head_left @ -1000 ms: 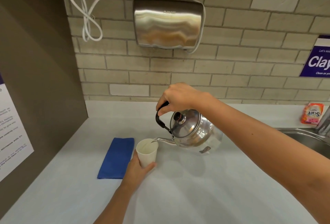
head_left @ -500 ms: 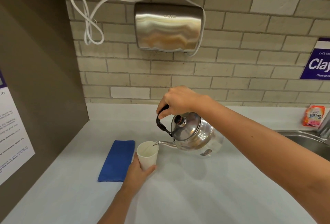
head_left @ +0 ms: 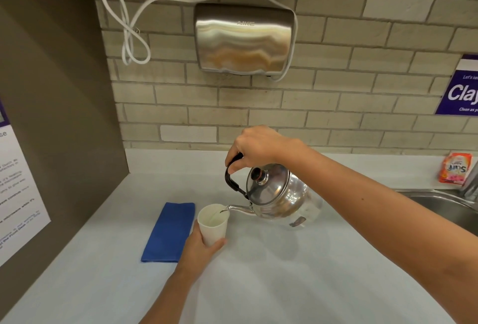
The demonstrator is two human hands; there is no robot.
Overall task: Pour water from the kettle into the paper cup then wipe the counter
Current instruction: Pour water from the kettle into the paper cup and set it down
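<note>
A shiny steel kettle (head_left: 278,195) with a black handle is tilted to the left above the pale counter (head_left: 258,285). My right hand (head_left: 254,146) grips its handle from above. Its thin spout reaches over the rim of a white paper cup (head_left: 213,226), which stands on the counter tipped slightly. My left hand (head_left: 200,247) wraps around the lower part of the cup. A folded blue cloth (head_left: 169,232) lies flat just left of the cup.
A steel hand dryer (head_left: 244,39) with a white cord hangs on the brick wall above. A steel sink (head_left: 445,207) sits at the right, with an orange detergent packet (head_left: 455,171) behind it. A brown side wall with a poster (head_left: 18,189) closes the left.
The kettle stays tilted over the cup with both hands holding as before. Only the view has shifted slightly downward.
</note>
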